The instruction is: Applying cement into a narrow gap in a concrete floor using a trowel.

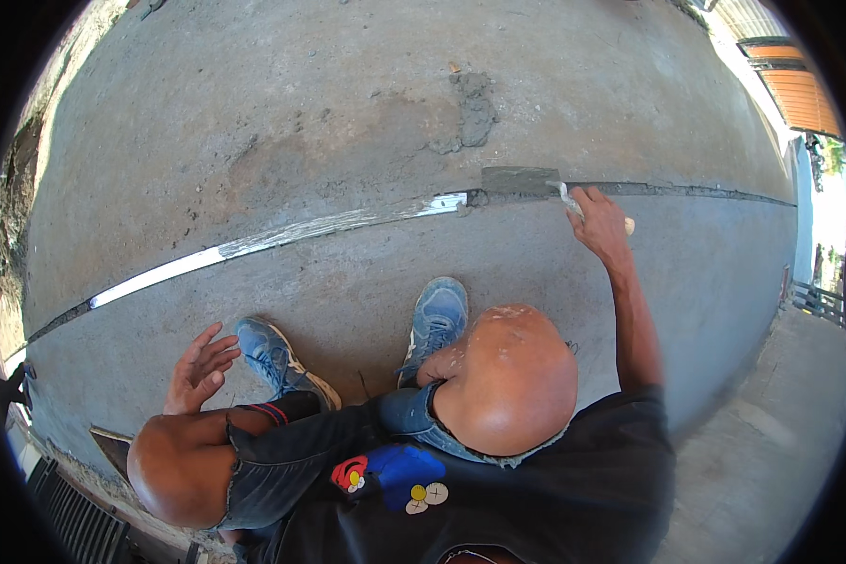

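Observation:
My right hand (pixel 597 224) is wrapped round the handle of a rectangular trowel (pixel 520 179). The trowel's grey blade lies over a dark groove (pixel 686 192) in the concrete, just past the right end of a long white strip (pixel 155 277). Grey mortar smears the strip's right half, and its left part is bright. Beyond the blade, a small heap of wet mortar (pixel 477 111) sits on the concrete. My left hand (pixel 202 368) hovers beside my left knee with its fingers spread and nothing in them.
Two blue shoes (pixel 437 315) stand on the near concrete, between me and the strip. Crumbs of mortar (pixel 247 148) and a damp patch mark the far concrete. Dark metal bars (pixel 80 517) are at lower left, and an orange panel (pixel 804 99) at upper right.

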`<state>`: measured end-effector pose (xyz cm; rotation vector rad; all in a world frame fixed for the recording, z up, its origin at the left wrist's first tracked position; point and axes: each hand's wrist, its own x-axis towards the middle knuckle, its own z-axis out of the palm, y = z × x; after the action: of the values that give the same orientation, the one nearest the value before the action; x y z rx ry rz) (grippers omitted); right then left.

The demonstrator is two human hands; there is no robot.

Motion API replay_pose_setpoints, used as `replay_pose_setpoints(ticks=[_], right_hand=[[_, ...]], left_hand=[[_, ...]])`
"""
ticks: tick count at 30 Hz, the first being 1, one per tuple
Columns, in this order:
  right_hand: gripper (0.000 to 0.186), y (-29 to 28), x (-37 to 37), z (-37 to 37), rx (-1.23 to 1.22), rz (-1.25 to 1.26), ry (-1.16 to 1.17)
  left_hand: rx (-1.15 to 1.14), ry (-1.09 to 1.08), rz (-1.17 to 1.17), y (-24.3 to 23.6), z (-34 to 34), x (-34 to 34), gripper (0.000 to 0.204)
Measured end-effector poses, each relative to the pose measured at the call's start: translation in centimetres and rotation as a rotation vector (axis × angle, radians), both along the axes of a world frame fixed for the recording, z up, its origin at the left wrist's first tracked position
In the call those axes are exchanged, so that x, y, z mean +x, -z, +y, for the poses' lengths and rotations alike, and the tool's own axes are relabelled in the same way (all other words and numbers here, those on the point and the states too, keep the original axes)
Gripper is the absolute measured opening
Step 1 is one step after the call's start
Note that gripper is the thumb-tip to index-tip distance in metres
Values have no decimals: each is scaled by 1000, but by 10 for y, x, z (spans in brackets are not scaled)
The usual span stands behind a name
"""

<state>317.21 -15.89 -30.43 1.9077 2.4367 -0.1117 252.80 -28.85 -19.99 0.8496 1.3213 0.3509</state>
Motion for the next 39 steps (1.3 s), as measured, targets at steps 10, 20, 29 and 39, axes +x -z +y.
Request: replay_pose_setpoints(ticks=[10,20,29,39], right_hand=[[29,55,-30,8,-64,339,-85],[34,71,-16,41,-282,165,-107],[36,30,9,37,-321,165,-173],[23,12,8,-9,-495,536,384]], left_hand=[[4,17,-5,3,4,0,84],[-12,-6,40,2,0,0,91],[-26,4,18,7,3,-4,90],[-18,34,23,11,8,-3,89]])
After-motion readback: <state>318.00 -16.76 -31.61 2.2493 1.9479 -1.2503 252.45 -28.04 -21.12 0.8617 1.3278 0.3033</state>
